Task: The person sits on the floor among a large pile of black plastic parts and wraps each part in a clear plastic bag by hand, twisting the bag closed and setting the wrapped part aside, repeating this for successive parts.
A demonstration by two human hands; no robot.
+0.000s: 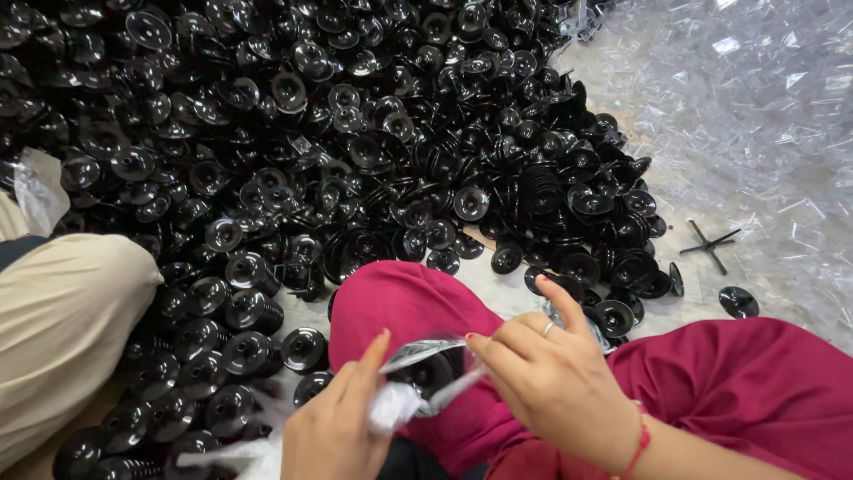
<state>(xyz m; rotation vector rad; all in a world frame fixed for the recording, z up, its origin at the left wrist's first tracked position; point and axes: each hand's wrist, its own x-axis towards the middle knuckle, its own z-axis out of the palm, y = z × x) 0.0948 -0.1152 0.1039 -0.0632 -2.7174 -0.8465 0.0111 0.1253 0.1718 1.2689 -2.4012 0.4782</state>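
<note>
Left hand: the left hand [333, 427], at the bottom centre of the frame, is pinched shut on the near edge of a thin clear plastic bag [425, 369], index finger raised along its rim.
Right hand: the right hand [555, 378], lower right of centre, has its fingertips clamped on the opposite edge of the same bag; a ring sits on one finger and a red thread band [638, 449] circles the wrist.
Bag: it hangs between the two hands, just above the lap, and a glossy black round plastic disc [426, 373] shows through it.
White wad: a crumpled bit of white material [391, 407] lies against the left hand, under the bag.
Lap: magenta cloth garment [711, 391] covers the knees across the lower right.
Pile: a big heap of glossy black round plastic discs [338, 133] fills the upper left and centre, reaching down to the knees.
Upper right: a drift of clear plastic scraps [755, 116], with a small black cross-shaped piece [708, 244] at its edge.
Left edge: a beige cloth-covered shape [58, 338], whether a knee or a sack I cannot tell.
</note>
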